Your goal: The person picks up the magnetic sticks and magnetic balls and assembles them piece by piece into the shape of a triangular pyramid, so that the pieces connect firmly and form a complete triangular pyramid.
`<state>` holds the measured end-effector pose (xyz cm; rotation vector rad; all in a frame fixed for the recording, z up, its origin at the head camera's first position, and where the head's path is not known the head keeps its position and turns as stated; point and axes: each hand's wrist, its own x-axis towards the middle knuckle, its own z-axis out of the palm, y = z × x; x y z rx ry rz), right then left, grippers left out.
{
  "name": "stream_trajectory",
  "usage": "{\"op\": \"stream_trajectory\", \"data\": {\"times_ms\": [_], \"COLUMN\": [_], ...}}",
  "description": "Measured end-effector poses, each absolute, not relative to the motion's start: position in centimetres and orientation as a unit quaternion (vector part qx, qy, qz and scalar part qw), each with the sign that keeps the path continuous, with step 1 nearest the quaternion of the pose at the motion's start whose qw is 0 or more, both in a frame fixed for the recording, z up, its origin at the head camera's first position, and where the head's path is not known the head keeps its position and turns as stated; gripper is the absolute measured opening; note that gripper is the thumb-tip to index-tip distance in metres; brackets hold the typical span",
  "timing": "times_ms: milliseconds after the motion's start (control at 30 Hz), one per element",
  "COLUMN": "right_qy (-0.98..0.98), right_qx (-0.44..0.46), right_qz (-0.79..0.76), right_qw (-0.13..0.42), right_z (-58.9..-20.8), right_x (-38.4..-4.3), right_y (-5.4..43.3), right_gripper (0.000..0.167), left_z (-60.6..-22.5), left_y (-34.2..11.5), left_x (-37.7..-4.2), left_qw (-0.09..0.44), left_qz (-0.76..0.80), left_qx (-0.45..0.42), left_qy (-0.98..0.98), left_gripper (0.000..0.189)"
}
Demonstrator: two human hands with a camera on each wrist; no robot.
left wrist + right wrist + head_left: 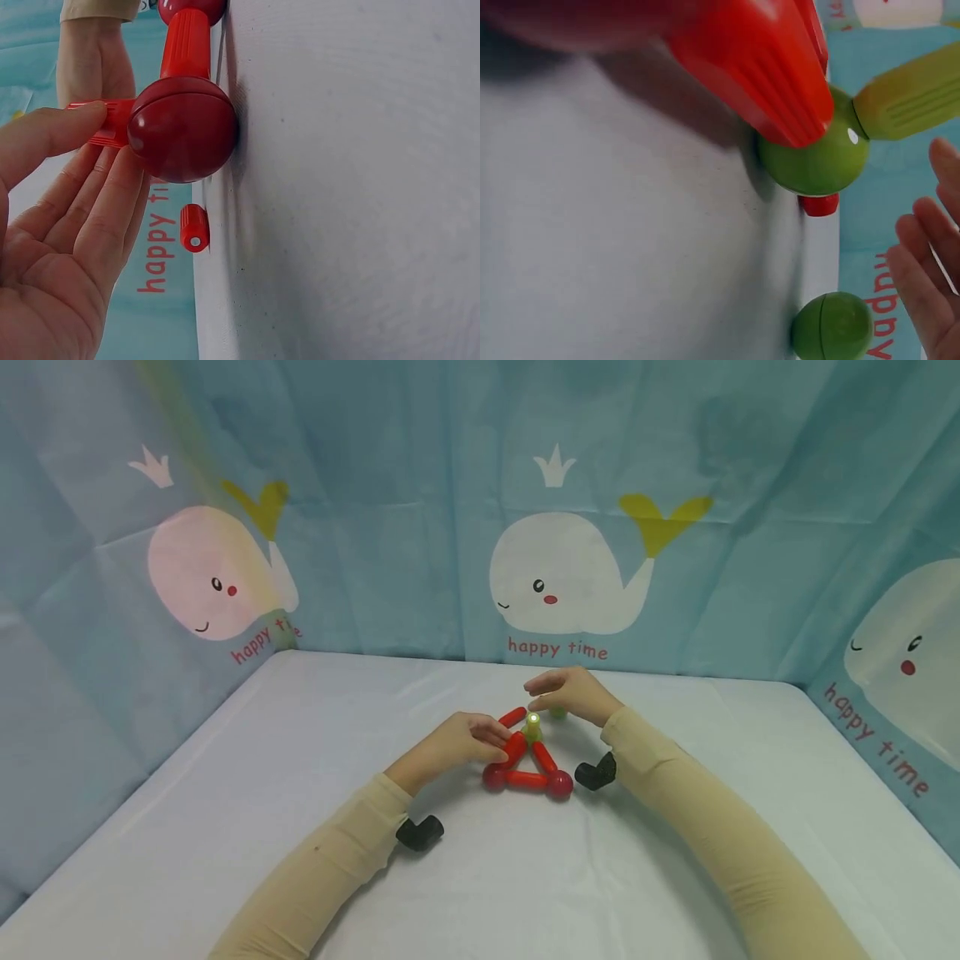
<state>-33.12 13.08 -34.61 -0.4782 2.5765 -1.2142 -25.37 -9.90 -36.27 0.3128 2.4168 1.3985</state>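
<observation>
A triangle of red rods lies on the table, with red balls (559, 785) at its two near corners and a green ball (814, 161) at the far one. From that green ball a yellow-green rod (911, 94) sticks up. My left hand (468, 739) pinches the triangle's left red rod (118, 124) between thumb and fingers, close to the left red ball (184, 131). My right hand (577, 693) hovers behind and to the right of the upright rod, fingers extended and holding nothing. The front red rod (527, 780) joins the two red balls.
A loose red rod (513, 717) lies behind the triangle on the left. Another green ball (832, 326) rests on the white table (480, 893) below my right hand. Blue curtains (420, 510) with whale prints stand behind and at both sides.
</observation>
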Motion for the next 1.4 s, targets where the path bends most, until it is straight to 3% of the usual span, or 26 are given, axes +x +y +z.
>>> {"op": "stream_trajectory", "data": {"times_ms": [567,800,1400], "right_qy": [0.893,0.897,0.919], "right_qx": [-0.204,-0.217,-0.208], "right_qz": [-0.368,-0.341,-0.297], "right_qw": [0.161,0.182,0.155], "right_z": [-35.1,-35.7,-36.3], "right_x": [-34.7,-35.0,-34.6], "right_y": [10.9,10.0,9.8], "right_gripper": [0.045,0.036,0.022], "left_z": [-36.4,-36.7,-36.5], "left_y": [-10.0,-10.1,-9.9], "left_x": [-25.5,-25.5,-25.5], "left_qw": [0.165,0.164,0.166], "left_qz": [0.488,0.485,0.496], "left_qx": [0.092,0.098,0.11], "left_qy": [0.852,0.853,0.845], "left_gripper": [0.027,0.028,0.027]}}
